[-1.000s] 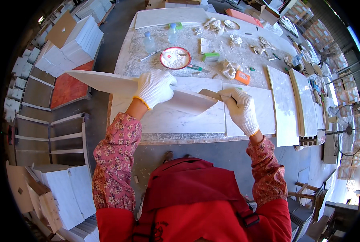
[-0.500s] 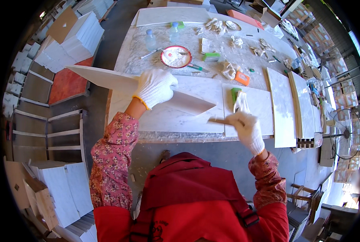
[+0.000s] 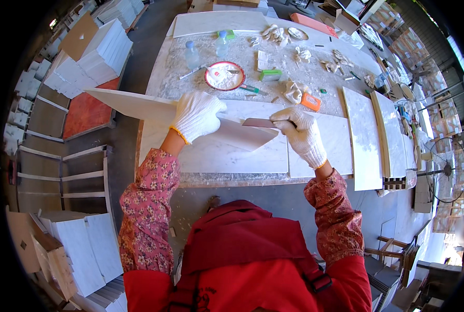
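In a white knit glove, my left hand (image 3: 196, 117) is closed over the upper edge of a long white marble tile (image 3: 128, 105), which stands tilted on its edge over the table. My right hand (image 3: 300, 136), gloved the same way, pinches a thin flat brownish strip (image 3: 257, 122); its exact kind I cannot make out. That strip reaches left to the tile's upper edge near its right end; whether it touches cannot be told. Beneath lie a flat marble slab (image 3: 227, 158) and a second slab (image 3: 328, 151) beside it, partly behind my right hand.
A red-rimmed bowl (image 3: 215, 83) of white paste sits beyond the tile, with a green-handled putty knife (image 3: 250, 89) beside it. Plastic bottles (image 3: 192, 54), crumpled gloves (image 3: 294, 91) and an orange block (image 3: 310, 101) share the dusty table. More slabs (image 3: 361, 138) lie right; tile stacks (image 3: 99, 54) stand left.
My right hand has moved up and left, bringing the brownish strip to the tile's right end. My left hand and the tile have barely moved.
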`<action>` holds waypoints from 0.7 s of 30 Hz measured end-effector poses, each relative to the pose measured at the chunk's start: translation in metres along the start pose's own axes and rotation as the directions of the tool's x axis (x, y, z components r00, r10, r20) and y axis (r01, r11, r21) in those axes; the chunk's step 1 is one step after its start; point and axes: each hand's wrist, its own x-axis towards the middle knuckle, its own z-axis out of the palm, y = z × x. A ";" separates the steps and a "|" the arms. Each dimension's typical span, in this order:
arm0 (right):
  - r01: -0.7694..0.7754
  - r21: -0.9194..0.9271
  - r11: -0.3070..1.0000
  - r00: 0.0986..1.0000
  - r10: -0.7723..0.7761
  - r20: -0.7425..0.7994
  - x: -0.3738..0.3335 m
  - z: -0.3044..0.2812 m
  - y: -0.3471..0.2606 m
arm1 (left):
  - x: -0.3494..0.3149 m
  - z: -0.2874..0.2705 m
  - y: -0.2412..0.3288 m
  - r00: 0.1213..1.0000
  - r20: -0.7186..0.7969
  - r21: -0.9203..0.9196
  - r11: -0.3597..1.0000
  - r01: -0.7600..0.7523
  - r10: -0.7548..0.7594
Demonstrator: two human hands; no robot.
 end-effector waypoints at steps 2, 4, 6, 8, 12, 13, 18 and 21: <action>-0.095 0.022 0.995 0.994 0.094 0.049 0.004 0.002 -0.009 | -0.002 0.001 -0.001 1.000 0.002 -0.014 1.000 0.017 -0.017; -0.016 -0.043 0.999 0.999 0.017 0.032 0.002 -0.001 -0.006 | -0.002 0.004 -0.002 1.000 -0.025 -0.021 1.000 0.001 -0.002; 0.037 -0.110 0.993 0.999 -0.033 0.035 -0.001 -0.006 -0.003 | -0.001 0.005 -0.003 1.000 -0.025 -0.023 1.000 -0.002 0.001; 0.065 -0.177 0.982 0.997 -0.055 0.056 -0.006 -0.012 0.000 | -0.001 0.004 -0.004 1.000 0.004 -0.019 1.000 0.010 -0.010; 0.209 -0.256 0.944 0.977 -0.194 0.083 -0.026 -0.024 0.000 | 0.002 0.008 -0.003 0.999 -0.038 -0.059 0.998 0.018 -0.021; 0.179 -0.235 0.955 0.983 -0.164 0.080 -0.041 -0.024 0.008 | 0.004 0.009 -0.004 0.998 -0.054 -0.069 0.998 0.010 -0.014; -0.296 0.250 0.922 0.935 0.334 -0.124 -0.089 -0.040 0.023 | 0.006 0.018 -0.010 0.998 -0.069 -0.073 0.997 -0.019 0.014; -0.239 0.225 0.945 0.944 0.280 -0.175 -0.071 -0.041 0.019 | 0.004 0.013 -0.005 0.999 -0.036 -0.059 0.998 -0.011 0.008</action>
